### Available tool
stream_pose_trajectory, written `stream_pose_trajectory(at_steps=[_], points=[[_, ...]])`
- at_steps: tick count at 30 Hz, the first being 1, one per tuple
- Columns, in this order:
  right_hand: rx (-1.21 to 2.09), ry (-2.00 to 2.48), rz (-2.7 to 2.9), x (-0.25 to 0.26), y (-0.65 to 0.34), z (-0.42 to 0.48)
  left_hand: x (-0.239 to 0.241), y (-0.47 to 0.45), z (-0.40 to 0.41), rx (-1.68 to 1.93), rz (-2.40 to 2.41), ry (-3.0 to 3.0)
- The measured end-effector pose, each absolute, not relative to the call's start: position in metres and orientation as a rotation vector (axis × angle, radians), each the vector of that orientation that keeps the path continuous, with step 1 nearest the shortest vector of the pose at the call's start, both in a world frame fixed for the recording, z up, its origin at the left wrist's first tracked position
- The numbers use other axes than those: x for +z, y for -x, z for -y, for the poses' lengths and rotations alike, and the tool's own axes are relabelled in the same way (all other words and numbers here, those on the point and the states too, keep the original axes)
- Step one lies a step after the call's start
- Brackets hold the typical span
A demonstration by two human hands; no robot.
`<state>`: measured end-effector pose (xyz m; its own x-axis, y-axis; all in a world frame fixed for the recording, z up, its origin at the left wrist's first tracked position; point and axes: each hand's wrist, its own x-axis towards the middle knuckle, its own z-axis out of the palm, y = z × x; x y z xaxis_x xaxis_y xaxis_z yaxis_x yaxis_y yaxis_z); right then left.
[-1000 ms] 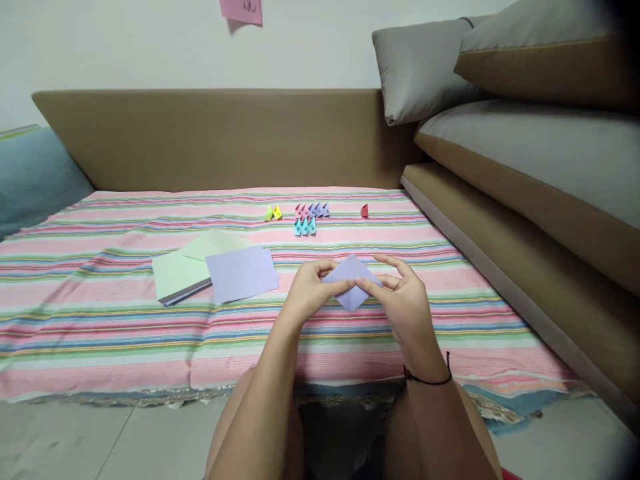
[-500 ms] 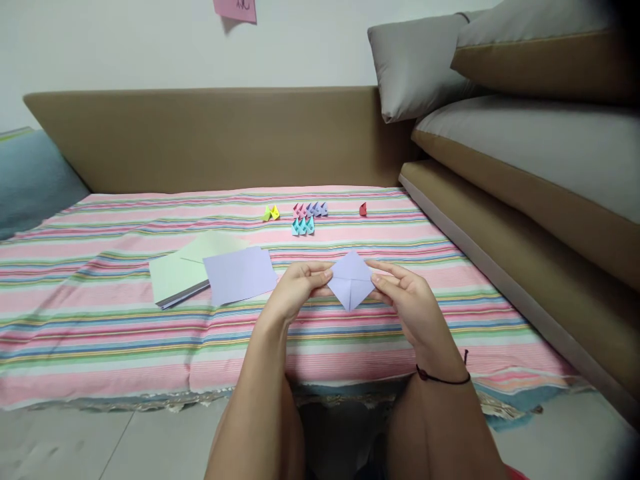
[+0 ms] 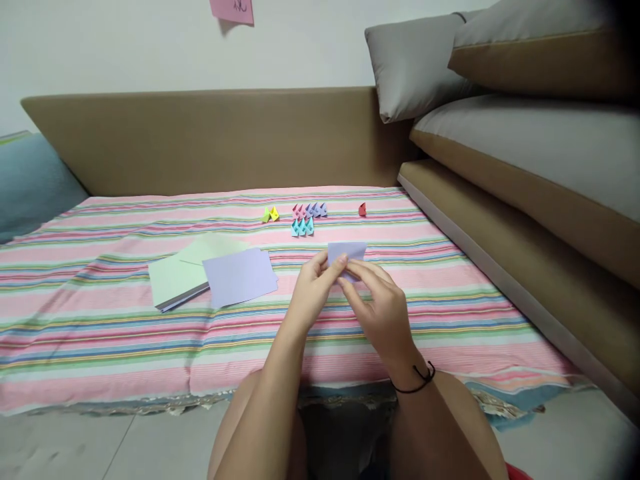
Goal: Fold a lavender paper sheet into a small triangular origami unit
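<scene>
Both my hands hold a small folded piece of lilac origami paper point(image 3: 354, 251) above the striped cloth. My left hand point(image 3: 316, 287) is closed on its left side, thumb lying across the front. From the right, my right hand point(image 3: 381, 300) pinches the lower part, and its fingers hide that edge. Beyond my hands sit small folded paper pieces: cyan ones point(image 3: 303, 227), pink ones point(image 3: 299, 211), purple ones point(image 3: 317, 210), a yellow and a green one point(image 3: 271, 214), and a single red one point(image 3: 363, 209).
Left of my hands, a lilac sheet point(image 3: 240, 277) overlaps a stack of pale green sheets point(image 3: 177, 279). The striped cloth point(image 3: 125, 353) covers the seat up to a brown backrest point(image 3: 210, 143). Large cushions point(image 3: 530, 147) are piled along the right side.
The lilac paper has turned from a diamond to a straight-edged position. My hands have come closer together, the right one moving left over the paper's lower part.
</scene>
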<state>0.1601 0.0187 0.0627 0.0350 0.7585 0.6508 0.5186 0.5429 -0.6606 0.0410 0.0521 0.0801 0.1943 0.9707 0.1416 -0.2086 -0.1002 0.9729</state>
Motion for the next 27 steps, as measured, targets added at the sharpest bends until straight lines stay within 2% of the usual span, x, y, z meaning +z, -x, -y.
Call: stream_pose_trajectory(at_steps=[5, 13, 27], points=[[0.244, 1.020, 1.777, 0.063, -0.176, -0.023, 0.077, -0.025, -0.058, 1.236, -0.973, -1.097], [0.178, 0.978, 2.065, 0.064, -0.198, -0.026, 0.075, -0.016, -0.059, 1.049, -1.022, -1.284], [0.304, 0.917, 2.091, 0.063, -0.201, -0.026, 0.079, -0.018, -0.054, 1.013, -1.041, -1.398]])
